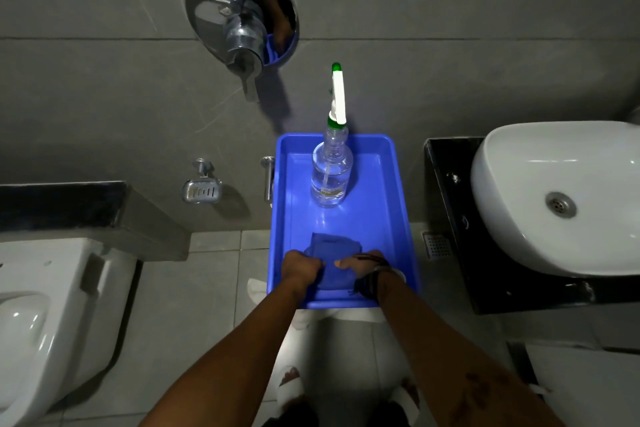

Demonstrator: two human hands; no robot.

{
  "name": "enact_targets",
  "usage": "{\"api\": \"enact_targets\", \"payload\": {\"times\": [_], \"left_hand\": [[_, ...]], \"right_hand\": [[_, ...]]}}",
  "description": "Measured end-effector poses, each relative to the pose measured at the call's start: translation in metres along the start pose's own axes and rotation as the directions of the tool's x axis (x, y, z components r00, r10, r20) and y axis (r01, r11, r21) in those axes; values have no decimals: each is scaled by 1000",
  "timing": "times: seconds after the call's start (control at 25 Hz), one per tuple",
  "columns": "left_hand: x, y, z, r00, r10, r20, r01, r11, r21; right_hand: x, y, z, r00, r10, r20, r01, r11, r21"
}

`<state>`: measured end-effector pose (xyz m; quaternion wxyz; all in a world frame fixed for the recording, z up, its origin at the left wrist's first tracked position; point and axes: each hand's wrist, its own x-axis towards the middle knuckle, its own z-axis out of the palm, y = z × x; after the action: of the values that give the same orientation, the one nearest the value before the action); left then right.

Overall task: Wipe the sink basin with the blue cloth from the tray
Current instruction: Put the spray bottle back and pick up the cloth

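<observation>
A blue tray stands in front of me, below the wall. A folded blue cloth lies at its near end. My left hand grips the cloth's left side and my right hand grips its right side, thumb on top. Dark bands circle the right wrist. The white sink basin with its metal drain sits to the right on a black counter, apart from both hands.
A clear spray bottle with a white and green nozzle stands at the tray's far end. A chrome tap fitting is on the grey wall, a soap dish below it. A white toilet is at the left.
</observation>
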<state>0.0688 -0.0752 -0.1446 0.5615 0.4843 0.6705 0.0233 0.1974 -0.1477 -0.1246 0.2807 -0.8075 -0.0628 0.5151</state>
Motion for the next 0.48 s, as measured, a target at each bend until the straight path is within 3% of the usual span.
{"api": "enact_targets", "payload": {"times": [0.16, 0.32, 0.48], "left_hand": [[-7, 4, -8, 977, -110, 183, 162, 940, -300], [-37, 20, -8, 850, 126, 512, 195, 827, -527], [-72, 44, 5, 690, 323, 648, 334, 652, -681]], "right_hand": [[-21, -18, -20, 994, -108, 29, 107, 993, 47], [-56, -31, -55, 956, -294, 23, 283, 936, 208], [-80, -27, -88, 912, -392, 120, 294, 829, 477]]}}
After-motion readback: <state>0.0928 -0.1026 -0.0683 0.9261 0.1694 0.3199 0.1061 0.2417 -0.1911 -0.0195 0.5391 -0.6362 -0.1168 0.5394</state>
